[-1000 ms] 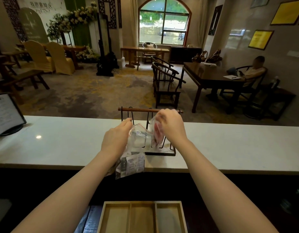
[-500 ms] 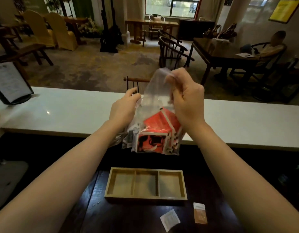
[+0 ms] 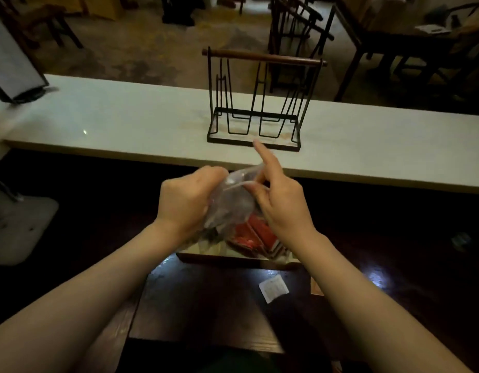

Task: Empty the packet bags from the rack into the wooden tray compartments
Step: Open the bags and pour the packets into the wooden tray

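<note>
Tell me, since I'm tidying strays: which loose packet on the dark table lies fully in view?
The white packet, lying flat between the forearms. The brownish packet to its right is mostly hidden behind the right forearm.

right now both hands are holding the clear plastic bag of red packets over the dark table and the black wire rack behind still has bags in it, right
Not quite: the head view shows the black wire rack with the wooden handle standing empty on the white counter. The rest holds: the left hand and right hand grip the clear plastic bag of red packets over the dark table.
</note>
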The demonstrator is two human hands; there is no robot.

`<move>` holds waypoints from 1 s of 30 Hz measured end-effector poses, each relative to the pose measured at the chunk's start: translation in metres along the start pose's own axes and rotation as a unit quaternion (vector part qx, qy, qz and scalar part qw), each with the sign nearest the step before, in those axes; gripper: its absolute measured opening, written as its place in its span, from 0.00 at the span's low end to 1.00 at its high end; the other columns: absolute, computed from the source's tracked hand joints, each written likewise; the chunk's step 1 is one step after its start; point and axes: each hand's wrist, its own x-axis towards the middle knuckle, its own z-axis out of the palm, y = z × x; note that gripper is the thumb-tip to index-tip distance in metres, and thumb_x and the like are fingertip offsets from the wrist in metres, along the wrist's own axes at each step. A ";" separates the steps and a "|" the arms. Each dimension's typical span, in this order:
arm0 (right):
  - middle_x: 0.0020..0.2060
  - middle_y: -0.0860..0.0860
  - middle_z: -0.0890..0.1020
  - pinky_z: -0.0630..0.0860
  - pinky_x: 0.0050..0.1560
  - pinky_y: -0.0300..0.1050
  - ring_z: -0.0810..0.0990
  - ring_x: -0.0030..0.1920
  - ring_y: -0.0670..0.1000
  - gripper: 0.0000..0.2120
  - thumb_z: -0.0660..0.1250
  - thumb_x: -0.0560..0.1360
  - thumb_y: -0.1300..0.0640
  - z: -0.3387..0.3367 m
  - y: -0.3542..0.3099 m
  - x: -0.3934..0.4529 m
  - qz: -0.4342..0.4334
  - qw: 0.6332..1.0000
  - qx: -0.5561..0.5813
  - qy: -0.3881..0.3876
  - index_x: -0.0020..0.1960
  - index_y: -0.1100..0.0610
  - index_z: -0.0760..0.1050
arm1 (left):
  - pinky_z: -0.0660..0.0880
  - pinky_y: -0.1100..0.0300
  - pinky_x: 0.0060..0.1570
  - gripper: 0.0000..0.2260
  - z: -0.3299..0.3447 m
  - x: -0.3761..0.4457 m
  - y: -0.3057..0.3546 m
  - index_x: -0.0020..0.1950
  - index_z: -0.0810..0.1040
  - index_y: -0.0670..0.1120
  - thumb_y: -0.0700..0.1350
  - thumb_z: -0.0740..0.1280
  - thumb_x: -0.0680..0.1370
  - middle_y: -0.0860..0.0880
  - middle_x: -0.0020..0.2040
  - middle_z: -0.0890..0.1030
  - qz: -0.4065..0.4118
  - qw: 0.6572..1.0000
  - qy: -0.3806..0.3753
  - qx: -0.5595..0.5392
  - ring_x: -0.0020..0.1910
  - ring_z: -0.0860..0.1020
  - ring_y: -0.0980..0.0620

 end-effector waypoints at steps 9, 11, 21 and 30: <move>0.31 0.54 0.81 0.74 0.32 0.52 0.79 0.34 0.61 0.26 0.49 0.73 0.32 0.071 0.053 -0.089 0.050 0.991 -0.076 -0.099 0.42 0.54 0.71 | 0.67 0.58 0.27 0.13 0.051 -0.117 -0.013 0.46 0.69 0.51 0.59 0.54 0.74 0.47 0.33 0.81 -0.143 0.968 -0.200 -0.056 0.34 0.79 0.42; 0.34 0.56 0.82 0.75 0.35 0.55 0.80 0.37 0.62 0.28 0.47 0.72 0.33 0.083 0.062 -0.102 0.079 0.984 -0.090 -0.132 0.44 0.54 0.72 | 0.63 0.57 0.29 0.15 0.060 -0.132 -0.019 0.45 0.68 0.50 0.61 0.53 0.73 0.46 0.35 0.81 -0.170 0.953 -0.244 -0.061 0.36 0.79 0.41; 0.39 0.51 0.84 0.77 0.40 0.52 0.83 0.42 0.56 0.27 0.45 0.73 0.35 0.089 0.093 -0.141 0.125 0.960 -0.169 -0.187 0.49 0.49 0.75 | 0.68 0.62 0.23 0.10 0.070 -0.170 -0.028 0.40 0.75 0.51 0.56 0.67 0.70 0.53 0.35 0.78 -0.011 0.939 -0.337 0.073 0.35 0.78 0.52; 0.35 0.50 0.80 0.75 0.42 0.56 0.77 0.36 0.51 0.12 0.59 0.80 0.50 0.070 0.104 -0.145 0.389 0.915 0.034 -0.099 0.48 0.58 0.76 | 0.77 0.55 0.41 0.17 0.083 -0.159 -0.015 0.45 0.78 0.48 0.56 0.76 0.64 0.51 0.39 0.80 -0.032 0.935 -0.319 0.148 0.38 0.79 0.50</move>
